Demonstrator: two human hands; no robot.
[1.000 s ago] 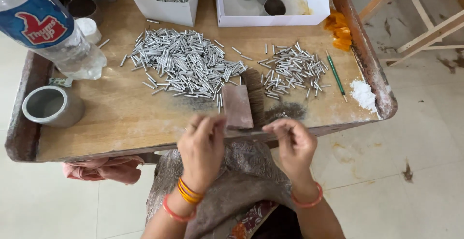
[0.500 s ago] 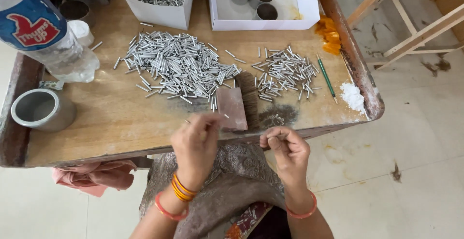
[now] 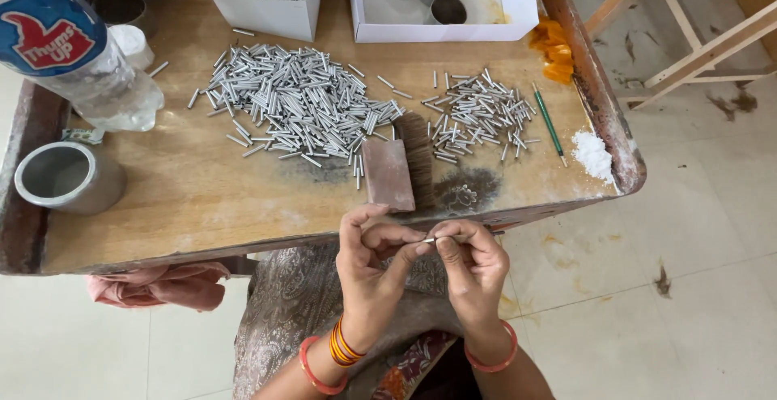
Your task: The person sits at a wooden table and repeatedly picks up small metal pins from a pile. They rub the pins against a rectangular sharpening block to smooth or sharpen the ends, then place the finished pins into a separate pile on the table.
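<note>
At the near edge of a worn wooden worktable (image 3: 186,206), a seated person's two hands have come together over the lap: a second ago they were held apart, a little below the table edge, and now the fingertips meet around one small silvery metal tube (image 3: 428,240). The left hand (image 3: 368,274) pinches one end between thumb and forefinger, the other fingers curled loosely; the right hand (image 3: 476,266) grips the other end the same way, so both are grasping the same piece (only a sliver of it shows between the fingers). That suggests the work has moved from a single-handed hold to close fingertip handling of this one tube.

The tube sits just in front of the table edge, off the tabletop, directly below a wooden-backed brush (image 3: 398,172). Well beyond the hands lie a large heap of tubes (image 3: 295,104) and, to its right, a smaller heap (image 3: 479,117), with a green pencil (image 3: 549,123) and a dab of white powder (image 3: 592,155) nearer the corner. A metal cup (image 3: 65,177) stands at the left, near a plastic bottle (image 3: 69,52).
</note>
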